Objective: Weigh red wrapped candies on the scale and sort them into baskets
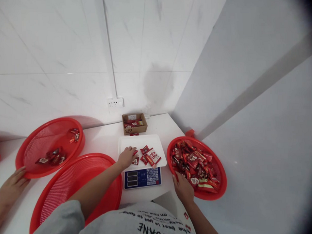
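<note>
My left hand (126, 157) reaches onto the white tray (128, 142) of a weighing scale (142, 177), its fingers curled down on a small red candy packet (135, 161). A few more red packets (150, 156) lie on the tray just to its right. Over the near rim of a red basket (223, 183) full of red candy packets (193, 161) lies my right hand (184, 188). Its fingers bend in among the packets, and what they grip is hidden.
An empty red mesh basket (71, 181) stands under my left arm. Behind it, a second red basket (39, 141) holds a few packets, and another person's hand (12, 185) rests at its rim. A small cardboard box (134, 123) with packets sits by the wall.
</note>
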A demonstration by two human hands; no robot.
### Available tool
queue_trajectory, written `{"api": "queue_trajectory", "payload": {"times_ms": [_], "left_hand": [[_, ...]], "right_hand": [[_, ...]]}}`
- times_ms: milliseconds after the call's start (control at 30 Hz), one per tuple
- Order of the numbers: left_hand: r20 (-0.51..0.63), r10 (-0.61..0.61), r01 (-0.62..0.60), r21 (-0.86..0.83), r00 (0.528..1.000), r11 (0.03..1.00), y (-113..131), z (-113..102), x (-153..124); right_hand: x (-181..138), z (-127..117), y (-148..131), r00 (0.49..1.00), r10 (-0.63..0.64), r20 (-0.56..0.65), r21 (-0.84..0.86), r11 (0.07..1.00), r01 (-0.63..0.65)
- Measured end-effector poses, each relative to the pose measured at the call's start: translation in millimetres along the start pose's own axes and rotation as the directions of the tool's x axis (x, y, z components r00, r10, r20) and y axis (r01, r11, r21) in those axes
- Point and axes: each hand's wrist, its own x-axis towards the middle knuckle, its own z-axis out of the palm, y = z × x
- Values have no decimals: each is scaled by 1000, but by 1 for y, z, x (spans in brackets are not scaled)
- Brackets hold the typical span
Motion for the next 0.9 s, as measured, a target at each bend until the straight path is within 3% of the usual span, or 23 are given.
{"api": "queue_trajectory", "payload": {"times_ms": [167, 400, 633, 900], "left_hand": [[134, 135, -136, 1, 982, 991, 0, -5, -9], [134, 89, -86, -27, 987, 996, 5, 2, -6], [17, -3, 6, -151, 1000, 989, -1, -9, -13], [-207, -147, 63, -364, 967, 929, -45, -38, -67]], "right_hand": [[-1, -2, -1, 1000, 4, 5, 6, 1000, -4], [-2, -5, -5, 999, 35, 20, -17, 999, -35], [-2, -6, -5, 1000, 26, 17, -19, 999, -26], [-4, -8, -7, 999, 44, 15, -38, 998, -43]]}}
